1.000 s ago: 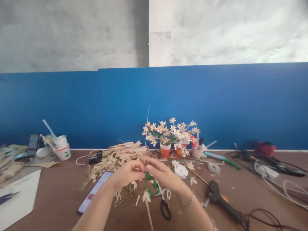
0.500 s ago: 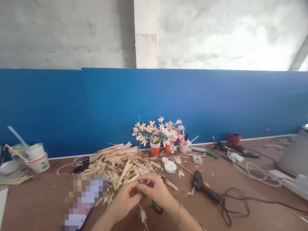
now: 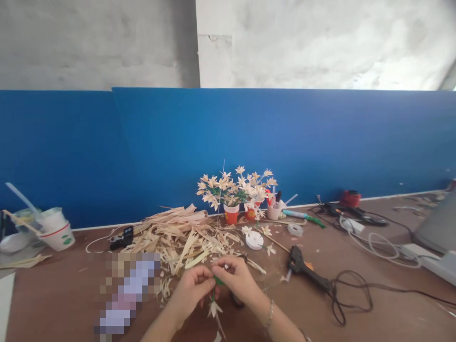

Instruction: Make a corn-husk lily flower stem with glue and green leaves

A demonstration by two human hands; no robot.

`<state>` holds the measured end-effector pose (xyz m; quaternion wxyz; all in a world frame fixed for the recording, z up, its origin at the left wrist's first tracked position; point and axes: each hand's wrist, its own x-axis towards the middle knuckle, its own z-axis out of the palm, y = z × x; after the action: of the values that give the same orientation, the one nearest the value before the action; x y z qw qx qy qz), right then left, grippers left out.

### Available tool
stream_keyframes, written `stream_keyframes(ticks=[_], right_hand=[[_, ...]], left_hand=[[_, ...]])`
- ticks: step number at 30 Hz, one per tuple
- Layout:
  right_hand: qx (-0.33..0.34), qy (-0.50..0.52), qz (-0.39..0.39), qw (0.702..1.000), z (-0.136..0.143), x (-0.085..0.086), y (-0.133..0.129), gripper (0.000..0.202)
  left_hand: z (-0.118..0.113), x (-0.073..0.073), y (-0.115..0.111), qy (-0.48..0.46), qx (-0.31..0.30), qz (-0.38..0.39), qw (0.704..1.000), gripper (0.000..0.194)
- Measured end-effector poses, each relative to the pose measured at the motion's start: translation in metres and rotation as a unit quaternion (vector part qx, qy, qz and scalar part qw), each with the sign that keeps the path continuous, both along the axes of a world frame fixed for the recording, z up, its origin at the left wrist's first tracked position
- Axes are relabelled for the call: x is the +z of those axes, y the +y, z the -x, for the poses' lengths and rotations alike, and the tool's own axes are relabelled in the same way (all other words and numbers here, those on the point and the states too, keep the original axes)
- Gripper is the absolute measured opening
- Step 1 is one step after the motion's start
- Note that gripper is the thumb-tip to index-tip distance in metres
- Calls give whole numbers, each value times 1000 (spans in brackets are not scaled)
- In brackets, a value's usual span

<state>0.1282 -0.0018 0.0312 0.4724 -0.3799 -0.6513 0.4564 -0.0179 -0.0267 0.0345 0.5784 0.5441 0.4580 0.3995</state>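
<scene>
My left hand point(image 3: 190, 290) is closed in a pinch on the green stem of a pale handmade flower point(image 3: 214, 309), which hangs head down below the fingers. Against it, my right hand point(image 3: 238, 276) pinches a strip of green tape point(image 3: 218, 281) at the stem. Above the hands rises a thin pale wire point(image 3: 221, 183), upright in front of the potted flowers; its lower end is lost against the husks. A dark looped handle point(image 3: 236, 300) lies on the table, partly covered by my right hand.
Behind my hands spreads a heap of dry husk strips point(image 3: 185, 237). Flowers stand in a red cup point(image 3: 231, 216). A white disc point(image 3: 254, 241), tape roll point(image 3: 295, 229) and black glue gun point(image 3: 306, 270) with its cord are to the right. A white cup point(image 3: 59, 237) stands left.
Both hands have shifted slightly right in the view. The flower below them shows more fully, and more green tape is visible between the fingers. The wire now leans slightly right.
</scene>
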Motion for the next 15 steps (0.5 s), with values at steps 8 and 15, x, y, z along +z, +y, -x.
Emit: stream_keyframes(ticks=[8,15], right_hand=[[1,-48,33,998,-2,-6,6,11],[-24,-163,-55,985,-7,1,1,13]], left_hand=[[-3,-11,6,14,58,-35,998,27],[-3,-18,7,42,67,-60,995,17]])
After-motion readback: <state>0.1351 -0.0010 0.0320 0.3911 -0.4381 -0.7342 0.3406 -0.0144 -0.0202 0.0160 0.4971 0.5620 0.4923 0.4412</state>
